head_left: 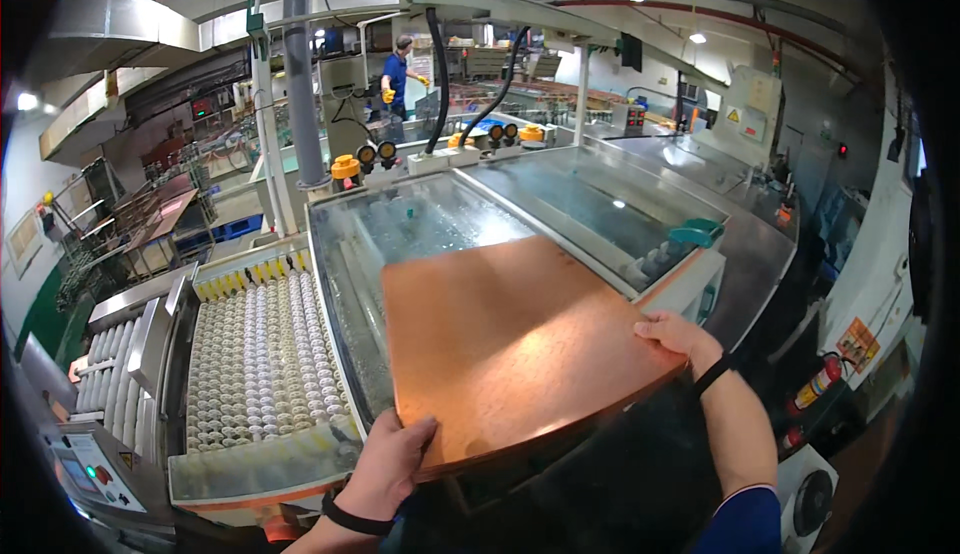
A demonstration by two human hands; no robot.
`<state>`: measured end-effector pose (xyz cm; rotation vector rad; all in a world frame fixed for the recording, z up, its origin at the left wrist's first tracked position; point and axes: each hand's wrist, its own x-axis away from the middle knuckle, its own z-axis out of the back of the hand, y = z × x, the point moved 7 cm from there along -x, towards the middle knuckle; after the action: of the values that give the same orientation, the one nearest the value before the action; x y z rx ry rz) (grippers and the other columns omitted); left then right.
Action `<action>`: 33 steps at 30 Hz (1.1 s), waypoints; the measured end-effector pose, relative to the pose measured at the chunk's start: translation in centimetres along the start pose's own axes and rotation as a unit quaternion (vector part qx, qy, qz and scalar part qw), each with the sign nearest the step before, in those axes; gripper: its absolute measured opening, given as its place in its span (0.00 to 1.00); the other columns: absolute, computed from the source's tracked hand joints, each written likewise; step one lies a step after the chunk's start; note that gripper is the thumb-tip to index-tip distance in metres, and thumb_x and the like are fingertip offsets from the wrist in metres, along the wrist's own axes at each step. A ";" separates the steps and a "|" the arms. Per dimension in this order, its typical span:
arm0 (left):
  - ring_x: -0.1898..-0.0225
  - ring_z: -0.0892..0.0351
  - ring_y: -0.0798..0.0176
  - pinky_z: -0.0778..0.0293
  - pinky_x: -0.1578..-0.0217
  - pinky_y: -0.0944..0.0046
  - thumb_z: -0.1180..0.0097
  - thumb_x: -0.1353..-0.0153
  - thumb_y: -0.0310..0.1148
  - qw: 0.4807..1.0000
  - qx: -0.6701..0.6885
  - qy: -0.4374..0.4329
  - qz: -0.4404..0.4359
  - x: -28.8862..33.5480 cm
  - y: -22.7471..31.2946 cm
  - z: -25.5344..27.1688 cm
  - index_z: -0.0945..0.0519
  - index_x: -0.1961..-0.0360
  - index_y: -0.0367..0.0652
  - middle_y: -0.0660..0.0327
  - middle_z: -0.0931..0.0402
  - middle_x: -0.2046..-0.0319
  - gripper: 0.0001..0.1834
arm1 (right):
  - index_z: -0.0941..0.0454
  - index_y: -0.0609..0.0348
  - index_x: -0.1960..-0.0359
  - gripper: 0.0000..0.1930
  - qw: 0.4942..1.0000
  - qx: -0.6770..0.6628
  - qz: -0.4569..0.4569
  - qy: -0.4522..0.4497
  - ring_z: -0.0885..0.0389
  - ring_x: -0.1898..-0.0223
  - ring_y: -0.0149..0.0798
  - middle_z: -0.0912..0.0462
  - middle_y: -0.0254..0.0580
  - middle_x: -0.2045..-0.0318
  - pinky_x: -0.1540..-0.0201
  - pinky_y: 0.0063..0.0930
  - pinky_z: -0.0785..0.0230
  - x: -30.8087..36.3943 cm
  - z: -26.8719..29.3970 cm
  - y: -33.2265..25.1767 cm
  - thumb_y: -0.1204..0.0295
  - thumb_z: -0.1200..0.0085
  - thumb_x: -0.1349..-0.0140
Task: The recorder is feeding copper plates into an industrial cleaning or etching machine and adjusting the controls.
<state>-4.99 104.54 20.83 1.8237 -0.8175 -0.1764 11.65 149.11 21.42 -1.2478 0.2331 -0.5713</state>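
Observation:
A large copper-coloured sheet (500, 334) is held between my two hands, tilted over the near edge of a machine with clear covers. My left hand (390, 462) grips its near left corner, thumb on top and the other fingers hidden underneath. At the right edge my right hand (675, 339) pinches the sheet, with the thumb lying on its upper face. Whether it is one sheet or a thin stack I cannot tell. Behind it, the wet clear cover (430, 216) is partly hidden by the sheet.
To the left lies a conveyor bed of white roller wheels (265, 354), with a control panel (100, 474) near it. A green scoop-like thing (697, 232) rests on the right cover. A fire extinguisher (820, 382) stands at the right. Far back, a person (396, 79) in yellow gloves stands.

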 end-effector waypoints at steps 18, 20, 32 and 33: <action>0.64 0.18 0.64 0.21 0.61 0.64 0.50 0.30 0.25 0.991 0.107 0.039 0.065 -5.3 4.2 11.8 0.24 0.51 0.34 0.60 0.19 0.63 0.10 | 0.17 0.62 0.60 0.20 0.873 0.442 0.060 0.196 0.18 0.56 0.61 0.16 0.58 0.61 0.54 0.48 0.26 3.0 -6.0 -9.9 0.56 0.47 0.37; 0.64 0.19 0.64 0.22 0.60 0.66 0.50 0.30 0.25 0.993 0.105 0.010 0.054 -6.5 4.3 14.0 0.24 0.49 0.34 0.60 0.20 0.62 0.11 | 0.17 0.61 0.60 0.19 0.862 0.454 0.062 0.217 0.18 0.55 0.61 0.16 0.58 0.60 0.53 0.48 0.26 2.8 -6.4 -10.1 0.56 0.47 0.37; 0.51 0.17 0.55 0.20 0.49 0.51 0.56 0.26 0.29 0.981 0.058 0.149 -0.113 -2.9 13.1 43.8 0.25 0.43 0.36 0.55 0.19 0.50 0.15 | 0.16 0.60 0.60 0.19 0.843 0.455 0.051 0.282 0.18 0.52 0.57 0.15 0.54 0.57 0.49 0.44 0.26 2.8 -5.6 -9.3 0.57 0.44 0.41; 0.52 0.17 0.57 0.20 0.51 0.52 0.56 0.26 0.30 0.980 0.041 0.150 -0.125 -2.9 13.2 47.8 0.25 0.44 0.36 0.56 0.19 0.50 0.15 | 0.16 0.60 0.60 0.19 0.845 0.451 0.053 0.281 0.18 0.52 0.57 0.15 0.54 0.57 0.49 0.44 0.26 2.6 -5.7 -9.3 0.57 0.44 0.41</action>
<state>-36.17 66.92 12.04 1.9685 -0.3876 -0.0265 8.54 141.14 28.64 -0.1244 0.4514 -0.8131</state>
